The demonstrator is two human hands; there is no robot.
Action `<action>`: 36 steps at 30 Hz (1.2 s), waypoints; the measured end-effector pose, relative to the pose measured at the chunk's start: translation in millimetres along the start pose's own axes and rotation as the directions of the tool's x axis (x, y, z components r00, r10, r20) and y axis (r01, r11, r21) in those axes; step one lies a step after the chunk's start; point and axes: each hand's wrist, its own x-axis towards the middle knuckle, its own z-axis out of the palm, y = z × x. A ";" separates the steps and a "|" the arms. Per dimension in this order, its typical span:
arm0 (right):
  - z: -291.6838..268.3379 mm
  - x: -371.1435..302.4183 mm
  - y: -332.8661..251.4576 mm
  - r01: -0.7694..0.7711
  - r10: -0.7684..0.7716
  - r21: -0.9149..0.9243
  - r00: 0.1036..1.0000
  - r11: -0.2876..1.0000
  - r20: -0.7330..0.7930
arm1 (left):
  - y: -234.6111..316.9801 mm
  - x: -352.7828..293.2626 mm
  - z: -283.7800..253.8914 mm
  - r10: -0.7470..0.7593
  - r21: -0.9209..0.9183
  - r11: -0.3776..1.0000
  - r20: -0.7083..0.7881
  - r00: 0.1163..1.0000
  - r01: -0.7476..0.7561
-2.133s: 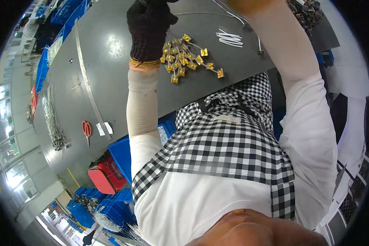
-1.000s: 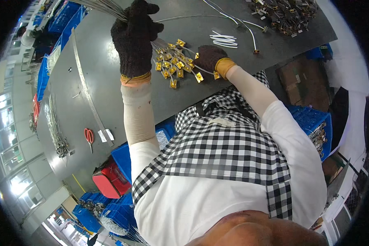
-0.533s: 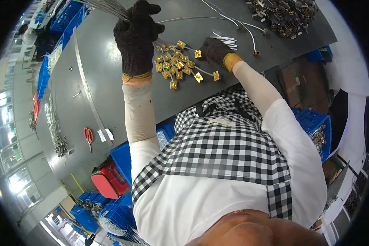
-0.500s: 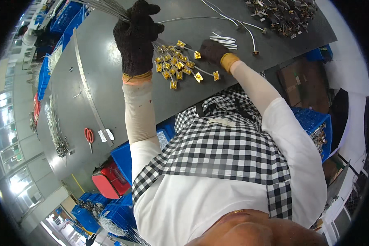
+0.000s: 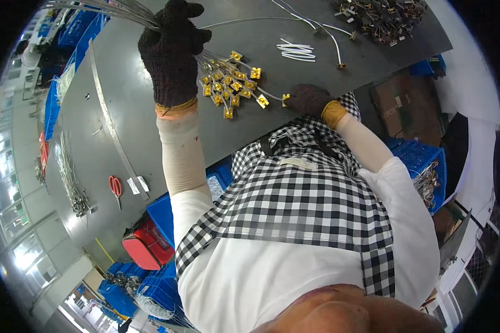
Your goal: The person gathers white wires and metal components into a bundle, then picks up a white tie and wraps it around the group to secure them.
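Observation:
My left hand (image 5: 172,61), in a dark knit glove, is closed round a bundle of thin grey wires (image 5: 116,8). The long ends run off past the far left edge. On the other side of the fist the wires fan out over the table and end in several small square gold-coloured connectors (image 5: 228,89). My right hand (image 5: 311,101), gloved alike, is at the near table edge with its fingers closed at one outlying gold-coloured connector (image 5: 285,100). The fingertips partly cover that connector, and its wire stretches back toward the bundle.
Short white tubes (image 5: 296,51) lie beyond my right hand, beside loose cables (image 5: 339,53). A heap of dark connectors (image 5: 383,19) sits far right. Leftward are a metal ruler (image 5: 108,108), red-handled scissors (image 5: 115,186) and another wire bundle (image 5: 69,177). A blue crate (image 5: 428,161) stands right.
My right hand has moved nearer to me and rightward, from beside the white tubes to the outlying connector. My left hand keeps its hold on the bundle. The whole view has shifted slightly.

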 end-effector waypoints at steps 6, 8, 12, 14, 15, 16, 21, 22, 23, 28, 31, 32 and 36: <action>-2.0 31.6 14.9 -0.162 0.171 0.083 0.979 0.983 -0.113 | 8.1 -7.8 2.2 0.009 0.018 1.000 0.054 0.999 -0.010; -8.7 46.5 1.0 -0.152 0.160 0.063 0.976 0.986 -0.150 | 7.5 -7.0 4.1 0.062 0.177 0.981 0.075 0.995 -0.075; -21.5 57.9 -40.4 -0.138 0.154 0.131 0.981 0.982 -0.119 | -0.6 -3.9 4.6 -0.052 -0.232 0.972 -0.032 0.998 0.043; -25.2 65.2 -34.6 -0.053 0.063 0.178 0.997 0.983 -0.048 | 1.8 -4.8 1.0 -0.010 -0.254 0.967 -0.029 1.000 0.002; -10.5 75.5 -21.7 0.026 -0.019 0.151 0.999 0.988 -0.050 | 2.4 -5.2 -2.1 -0.040 -0.206 0.978 -0.030 0.999 0.032; -16.0 74.3 -13.0 0.032 -0.025 0.142 0.998 0.989 -0.052 | 0.9 -2.4 -6.8 -0.066 -0.161 0.985 -0.046 0.997 0.058; -12.9 68.0 -0.4 0.131 -0.031 0.361 0.962 0.923 -0.271 | 2.3 -11.1 -9.8 0.016 -0.089 0.996 0.039 0.999 -0.012; -15.7 69.9 -8.8 0.055 0.064 0.330 0.939 0.942 -0.339 | 4.6 -11.2 -5.5 -0.040 -0.144 0.988 0.055 0.998 0.048; -18.7 74.3 -17.1 0.008 0.051 0.282 0.979 0.959 -0.199 | 6.6 -11.9 -2.9 -0.038 -0.145 0.988 0.054 0.998 0.046; -8.8 121.8 25.5 0.117 -0.116 -0.003 0.980 0.993 -0.160 | 7.7 -10.8 -1.8 -0.099 -0.078 0.992 0.040 0.994 0.102; -29.7 135.5 17.6 0.211 -0.211 -0.032 0.932 0.977 -0.295 | 9.8 -16.1 -7.0 -0.044 -0.151 0.987 0.091 0.995 0.058; -46.4 138.6 5.4 0.207 -0.127 0.110 0.859 0.972 -0.495 | 7.1 -14.5 -7.9 -0.046 -0.150 0.987 0.089 0.995 0.059; -66.5 152.7 -32.6 -0.102 0.130 0.133 0.966 0.986 -0.225 | 7.3 -10.1 -3.0 0.078 -0.014 0.997 0.113 0.991 -0.077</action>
